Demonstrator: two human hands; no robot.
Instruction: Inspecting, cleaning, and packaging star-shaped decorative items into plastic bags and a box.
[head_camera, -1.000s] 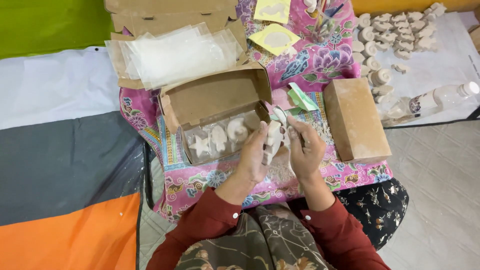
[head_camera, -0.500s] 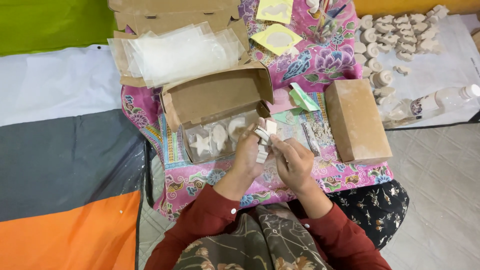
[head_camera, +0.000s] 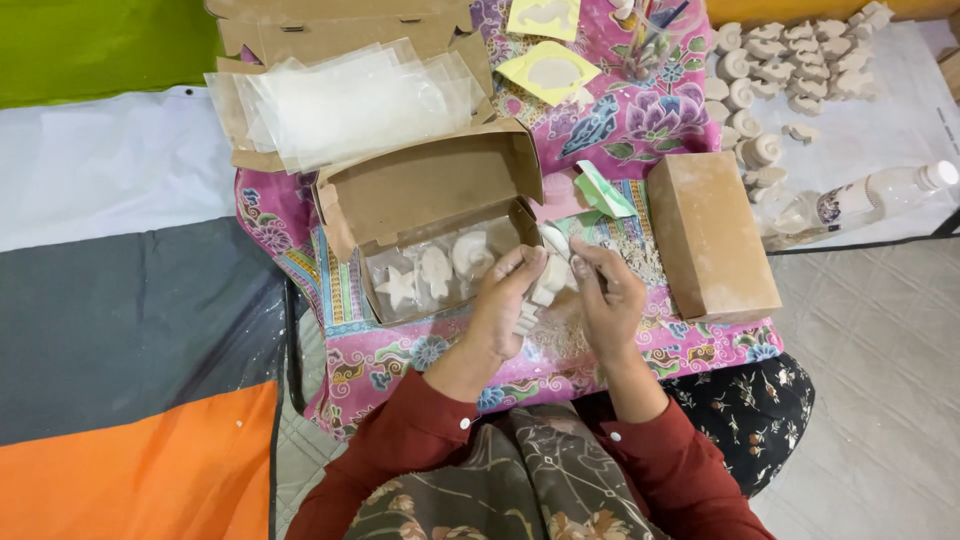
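Both hands gripped one small white plaster figure (head_camera: 548, 282) between them: the left hand (head_camera: 505, 305) had its fingertips pinched on the figure's left side, and the right hand (head_camera: 608, 298) pressed its fingers against the right side, so each hand was closed on the piece. Compared with half a second before, the hands had drawn slightly nearer the open cardboard box (head_camera: 430, 190), and the figure now sat just beside the box's front right corner, above the floral pink cloth (head_camera: 390, 365). Judging from that shift, the piece seemed to be on its way toward the box, though it was not yet inside. The figure looked pale, chalky and matte, a rounded moulded shape partly hidden by the fingers, so its exact form could not be made out. Inside the box lay a row of similar white shapes (head_camera: 436, 272), among them a star and a spiral shell, under what looked like clear film. A closed brown box (head_camera: 712, 238) stood to the right, a stack of clear plastic bags (head_camera: 350, 100) lay beyond, and more plaster pieces (head_camera: 780, 70) were spread on a white sheet at the far right.
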